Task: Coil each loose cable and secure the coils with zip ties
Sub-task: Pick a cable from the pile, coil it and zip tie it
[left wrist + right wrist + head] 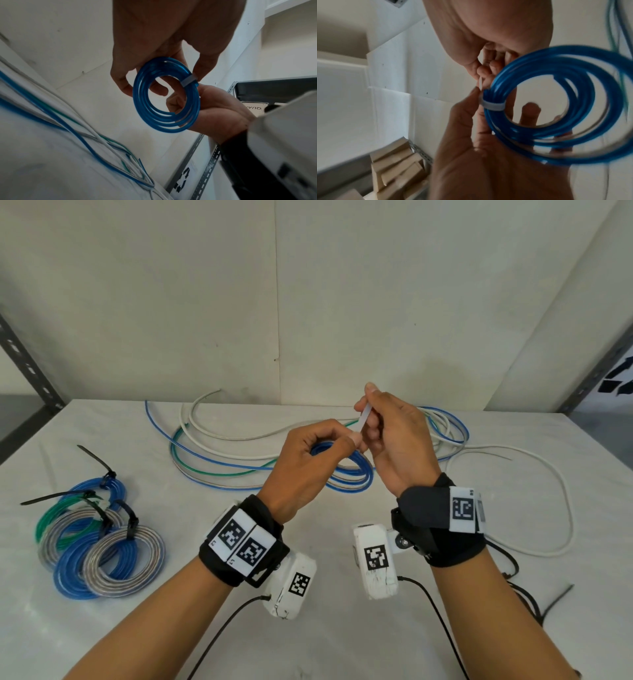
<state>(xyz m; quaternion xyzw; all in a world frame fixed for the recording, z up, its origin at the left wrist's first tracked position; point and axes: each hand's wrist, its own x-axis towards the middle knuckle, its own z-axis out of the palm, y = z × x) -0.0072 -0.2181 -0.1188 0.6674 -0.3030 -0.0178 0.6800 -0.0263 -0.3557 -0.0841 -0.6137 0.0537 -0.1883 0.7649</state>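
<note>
My left hand [349, 441] holds a small coil of blue cable [356, 477] above the table, fingers curled round its rim. A white zip tie [364, 418] is looped round the coil. My right hand [368, 409] pinches the tie's tail and holds it up and away from the coil. In the left wrist view the tie's band [188, 80] crosses the strands of the blue coil [168, 128] beside my left fingers [125, 88]. The right wrist view shows the band [493, 106] snug on the coil [494, 121], with the tail [480, 83] running up into my right fingers [488, 70].
Several tied coils [102, 542], blue, green and grey with black zip ties, lie at the left of the white table [308, 628]. Loose blue, green and white cables [222, 446] sprawl at the back. A long white cable [561, 501] and black zip ties [558, 595] lie at the right.
</note>
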